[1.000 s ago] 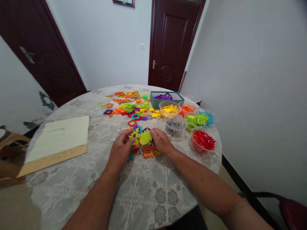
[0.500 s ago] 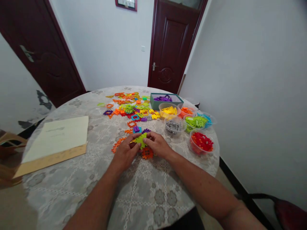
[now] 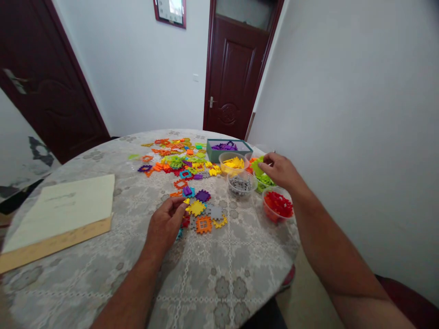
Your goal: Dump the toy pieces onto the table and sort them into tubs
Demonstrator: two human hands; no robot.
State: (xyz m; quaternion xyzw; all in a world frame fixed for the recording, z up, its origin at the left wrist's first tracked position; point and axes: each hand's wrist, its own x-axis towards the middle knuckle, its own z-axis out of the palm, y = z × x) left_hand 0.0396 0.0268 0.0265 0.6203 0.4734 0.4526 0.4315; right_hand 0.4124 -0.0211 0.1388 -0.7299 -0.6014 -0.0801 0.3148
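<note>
My right hand (image 3: 280, 171) hovers over the tub of green pieces (image 3: 263, 182) and pinches a lime-green plastic tile (image 3: 257, 165) between its fingers. My left hand (image 3: 166, 224) rests on the tablecloth with its fingers curled at a small cluster of loose tiles; a yellow tile (image 3: 196, 208) touches its fingertips. An orange tile (image 3: 203, 224), a grey tile (image 3: 216, 212) and a purple tile (image 3: 203, 195) lie just to the right of that hand.
A big heap of mixed coloured tiles (image 3: 178, 157) lies at the far middle of the round table (image 3: 219, 283). Tubs of yellow (image 3: 233, 163), grey (image 3: 240, 184) and red pieces (image 3: 277, 204) and a teal box (image 3: 227, 147) stand at the right. A paper pad (image 3: 55, 219) lies left.
My right hand left the cluster in front of me and carried the green tile right and away to the green tub. My left hand stayed by the loose tiles. The camera tilted.
</note>
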